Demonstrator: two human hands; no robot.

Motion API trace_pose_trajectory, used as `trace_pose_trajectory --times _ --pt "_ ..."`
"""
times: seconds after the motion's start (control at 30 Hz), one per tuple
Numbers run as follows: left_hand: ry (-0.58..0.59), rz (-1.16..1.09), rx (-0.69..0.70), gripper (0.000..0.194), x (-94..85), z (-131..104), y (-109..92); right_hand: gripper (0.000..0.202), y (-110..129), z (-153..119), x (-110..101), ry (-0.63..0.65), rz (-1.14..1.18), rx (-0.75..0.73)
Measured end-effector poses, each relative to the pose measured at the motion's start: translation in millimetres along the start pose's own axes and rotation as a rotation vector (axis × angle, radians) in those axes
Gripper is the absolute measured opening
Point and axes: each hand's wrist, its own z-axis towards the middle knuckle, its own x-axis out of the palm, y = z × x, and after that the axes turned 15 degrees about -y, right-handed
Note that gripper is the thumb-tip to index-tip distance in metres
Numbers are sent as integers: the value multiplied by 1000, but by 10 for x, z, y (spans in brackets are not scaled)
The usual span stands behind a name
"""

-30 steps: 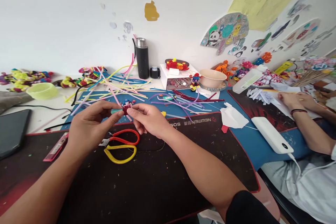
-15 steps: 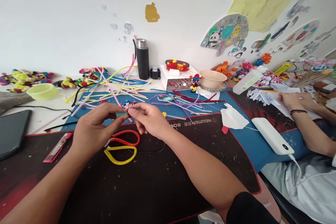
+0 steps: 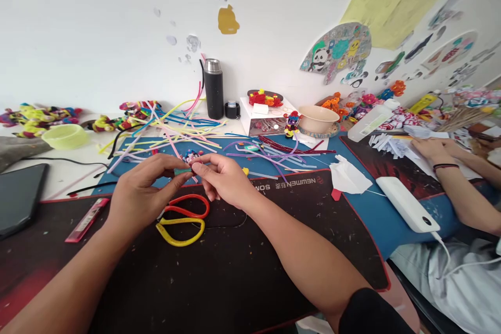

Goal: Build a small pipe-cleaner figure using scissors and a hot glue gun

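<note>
My left hand (image 3: 151, 185) pinches a small green piece (image 3: 181, 171) between thumb and fingers. Close beside it, my right hand (image 3: 219, 175) is closed, its thumb and forefinger on a small colourful doll-like figure (image 3: 191, 156) that is partly hidden behind the fingertips. The fingertips of both hands nearly meet. Just below them, scissors with one red and one yellow handle (image 3: 182, 229) lie on the black mat (image 3: 219, 282).
Loose pipe cleaners (image 3: 172, 130) spread behind my hands. Further back are a black thermos (image 3: 213, 88), a white box (image 3: 250, 120) and a beige bowl (image 3: 318, 119). A phone (image 3: 23, 195) lies left, a white power bank (image 3: 407, 203) right, near another person's arms (image 3: 454, 177).
My hands keep nearly the same pose. The view has shifted very slightly. At the right, the other person's hands have moved a little, and a white cable now shows over their lap.
</note>
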Motion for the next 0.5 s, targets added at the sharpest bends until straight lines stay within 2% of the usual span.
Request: trace_pose_trajectory --times 0.17,0.37,0.5 --pt "-1 10 -37 10 -3 -27 16 25 13 -8 -4 -3 -24 2" --pt "-46 -26 -248 21 16 -68 15 25 25 -18 -8 -6 -25 -14" --pt "-53 -24 -249 25 40 -69 21 26 24 -19 -12 -5 -41 -33"
